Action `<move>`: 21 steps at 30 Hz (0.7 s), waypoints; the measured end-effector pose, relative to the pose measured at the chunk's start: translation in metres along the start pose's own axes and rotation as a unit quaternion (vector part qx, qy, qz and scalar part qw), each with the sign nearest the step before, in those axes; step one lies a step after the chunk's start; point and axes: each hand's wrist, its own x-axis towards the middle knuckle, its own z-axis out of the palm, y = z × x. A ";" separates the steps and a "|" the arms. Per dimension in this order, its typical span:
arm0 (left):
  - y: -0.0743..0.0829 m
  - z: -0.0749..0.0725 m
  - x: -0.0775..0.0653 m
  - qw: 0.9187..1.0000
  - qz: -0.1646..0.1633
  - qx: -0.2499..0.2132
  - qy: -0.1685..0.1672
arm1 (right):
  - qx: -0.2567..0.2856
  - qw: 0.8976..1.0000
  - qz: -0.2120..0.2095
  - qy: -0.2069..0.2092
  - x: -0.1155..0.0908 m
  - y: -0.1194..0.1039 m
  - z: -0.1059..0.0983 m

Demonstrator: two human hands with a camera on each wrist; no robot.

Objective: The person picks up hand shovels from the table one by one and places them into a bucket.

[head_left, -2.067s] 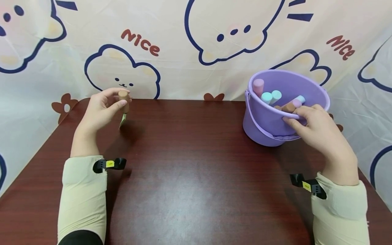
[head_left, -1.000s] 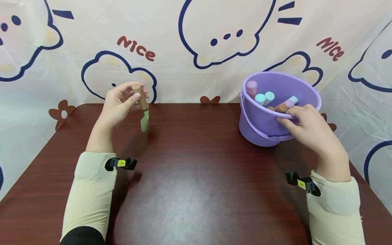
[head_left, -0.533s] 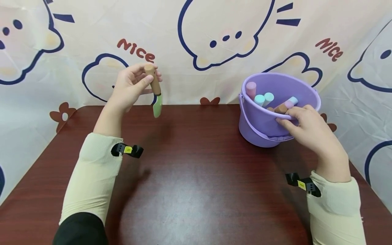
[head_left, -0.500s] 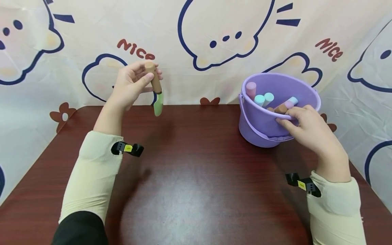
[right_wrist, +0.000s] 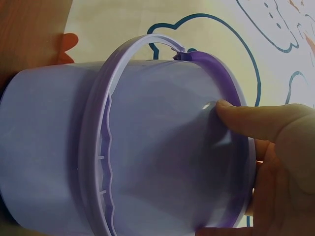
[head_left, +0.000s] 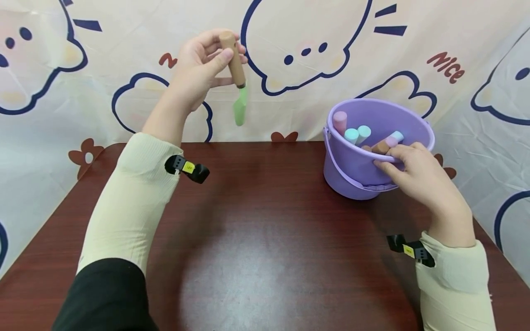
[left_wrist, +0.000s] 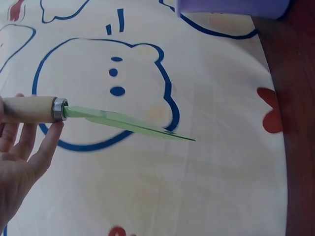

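Note:
My left hand (head_left: 203, 66) pinches the wooden handle of a small hand trowel (head_left: 239, 108), its green blade hanging down above the table's back edge. In the left wrist view the trowel (left_wrist: 113, 118) shows a metal collar, and fingers of the left hand (left_wrist: 22, 169) lie under its handle. At the right, a purple bucket (head_left: 364, 166) stands upright. My right hand (head_left: 430, 181) grips its near rim, with the thumb outside, as the right wrist view of the bucket (right_wrist: 162, 147) confirms. Several handles with pink, turquoise and wooden ends stick up inside; their lower parts are hidden.
The dark wooden table (head_left: 265, 239) spreads out below both hands. Behind it hangs a cream cloth (head_left: 306, 115) with cartoon faces. The bucket's bail handle (head_left: 345, 171) hangs down against its front wall.
My left hand has lifted the trowel from near the tabletop at the left, up and to the right. The right hand stays on the bucket's rim, and the bucket has not visibly moved.

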 end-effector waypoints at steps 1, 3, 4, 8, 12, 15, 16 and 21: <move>0.002 0.004 0.003 1.000 0.002 0.002 -0.002 | -0.001 1.000 -0.001 0.001 0.000 0.000 0.000; 0.006 0.011 0.008 1.000 0.007 0.000 -0.007 | -0.001 1.000 -0.003 0.002 0.000 0.000 0.000; 0.008 0.014 0.010 1.000 0.008 -0.002 -0.007 | -0.002 1.000 -0.003 0.002 0.000 0.000 0.000; 0.016 0.025 0.018 1.000 0.015 -0.005 -0.008 | 0.000 1.000 -0.002 0.001 0.000 0.000 0.000; 0.026 0.033 0.023 1.000 0.022 -0.008 0.001 | -0.004 1.000 -0.006 0.002 0.000 -0.001 0.000; 0.034 0.041 0.028 1.000 0.026 -0.015 0.006 | -0.004 1.000 -0.006 0.001 0.001 -0.002 0.000; 0.036 0.043 0.030 0.999 0.025 -0.020 0.007 | -0.003 1.000 -0.005 0.000 0.001 -0.002 0.000; 0.041 0.060 0.037 0.999 0.030 -0.028 -0.001 | 0.002 1.000 0.000 -0.005 0.000 -0.001 -0.001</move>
